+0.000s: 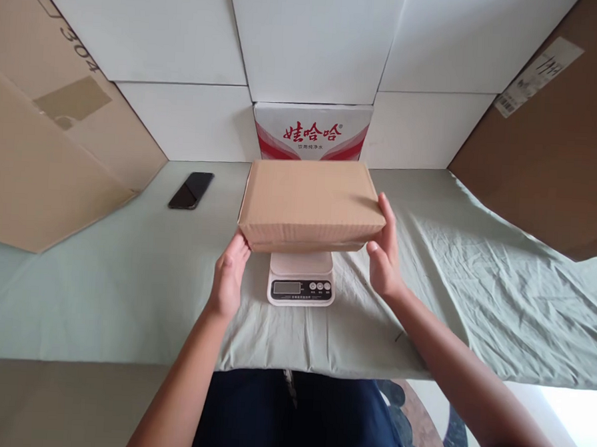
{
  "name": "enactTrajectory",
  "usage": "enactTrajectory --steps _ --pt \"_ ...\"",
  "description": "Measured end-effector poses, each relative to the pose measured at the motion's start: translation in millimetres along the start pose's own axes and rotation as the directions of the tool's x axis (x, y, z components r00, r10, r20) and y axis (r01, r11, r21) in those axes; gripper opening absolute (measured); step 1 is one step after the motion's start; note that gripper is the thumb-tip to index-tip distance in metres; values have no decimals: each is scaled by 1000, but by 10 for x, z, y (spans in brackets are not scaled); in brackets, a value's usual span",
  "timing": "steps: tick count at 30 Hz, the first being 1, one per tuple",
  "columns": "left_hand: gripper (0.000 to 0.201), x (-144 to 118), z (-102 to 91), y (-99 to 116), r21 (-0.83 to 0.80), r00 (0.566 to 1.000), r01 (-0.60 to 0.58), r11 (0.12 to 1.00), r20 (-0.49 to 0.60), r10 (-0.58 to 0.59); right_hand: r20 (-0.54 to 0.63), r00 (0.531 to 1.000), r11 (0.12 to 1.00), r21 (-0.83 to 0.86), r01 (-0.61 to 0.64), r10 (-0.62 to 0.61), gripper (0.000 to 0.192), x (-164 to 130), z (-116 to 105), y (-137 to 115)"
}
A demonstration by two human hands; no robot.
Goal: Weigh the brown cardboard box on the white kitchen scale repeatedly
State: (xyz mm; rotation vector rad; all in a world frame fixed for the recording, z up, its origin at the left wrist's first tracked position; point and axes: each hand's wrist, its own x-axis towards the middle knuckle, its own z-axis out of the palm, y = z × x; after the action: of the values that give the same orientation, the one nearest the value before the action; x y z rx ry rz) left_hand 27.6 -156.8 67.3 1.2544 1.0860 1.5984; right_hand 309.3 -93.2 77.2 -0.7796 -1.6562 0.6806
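I steady a plain brown cardboard box [310, 201] over a small white kitchen scale [301, 278] that sits on a surface [125, 288] draped in pale green cloth. My left hand [229, 274] presses flat against the box's near left corner, fingers extended rather than curled; my right hand [384, 251] cups the box's right end, thumb at the lower edge and fingers up the side. Neither hand is clenched: both bear on the box from its two ends. The box covers the scale's platform and overhangs it well on both sides, leaving only the display and buttons showing at the near edge. Whether its full weight rests on the platform I cannot tell.

Behind the scale stands a white carton [312, 134] with red lettering, against a white panelled wall. A dark phone [191, 190] lies well to the left of the scale, and large brown cardboard sheets [42, 143] lean at either side.

The risk, as I judge it, is the overhang: the box is far wider than the platform, so an off-centre placement could tip it when my hands let go. Any lingering pressure from my hands would also skew the reading, and the wrinkled cloth under the scale may leave it unlevel.
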Motion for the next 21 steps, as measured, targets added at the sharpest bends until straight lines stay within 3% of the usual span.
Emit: enactTrajectory --steps 4,9,14,18,21 --pt "90 564 38 8 9 997 -69 998 25 69 17 1000 1000 -7 -19 19 81 494 71 71" --pt "94 1125 14 -500 -8 999 -4 1000 -33 4 -64 993 989 115 -89 97 83 841 326 579" --pt "91 1172 -37 -867 2 995 69 998 -71 -69 -79 975 966 168 -195 210 77 747 485 926" --pt "95 1187 -113 -907 3 993 95 995 -76 -95 -61 976 970 140 -197 208 83 709 442 1002" --pt "93 1248 -284 -887 20 986 71 997 -155 -67 -66 970 965 138 -222 232 94 722 323 1122"
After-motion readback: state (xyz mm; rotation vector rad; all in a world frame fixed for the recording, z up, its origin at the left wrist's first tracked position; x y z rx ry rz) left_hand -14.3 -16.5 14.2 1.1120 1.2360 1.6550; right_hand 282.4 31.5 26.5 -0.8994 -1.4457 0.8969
